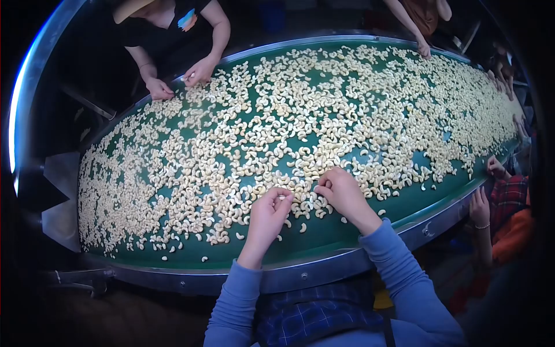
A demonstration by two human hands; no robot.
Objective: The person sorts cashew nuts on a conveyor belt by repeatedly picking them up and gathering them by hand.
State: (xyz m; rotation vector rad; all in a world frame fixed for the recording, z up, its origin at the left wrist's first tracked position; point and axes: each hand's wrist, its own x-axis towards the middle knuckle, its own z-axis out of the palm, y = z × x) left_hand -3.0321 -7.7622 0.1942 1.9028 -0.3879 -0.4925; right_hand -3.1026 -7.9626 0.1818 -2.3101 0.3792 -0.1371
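Note:
Pale cashew nuts (300,115) lie scattered thickly over a green belt (341,234). My left hand (270,217) is over the near part of the belt, thumb and fingers pinched together on a small pale piece that looks like a cashew. Just to its right, my right hand (342,194) reaches onto the nuts with its fingers curled and closed; whatever may be between the fingertips is hidden. The two hands are a short gap apart, with nuts between and around them.
A metal rim (324,269) runs along the belt's near edge. Across the belt, a person in a dark top (173,34) has both hands at the nuts. Other people's hands reach in at the far right, and a hand with a bracelet (480,211) is near the right rim.

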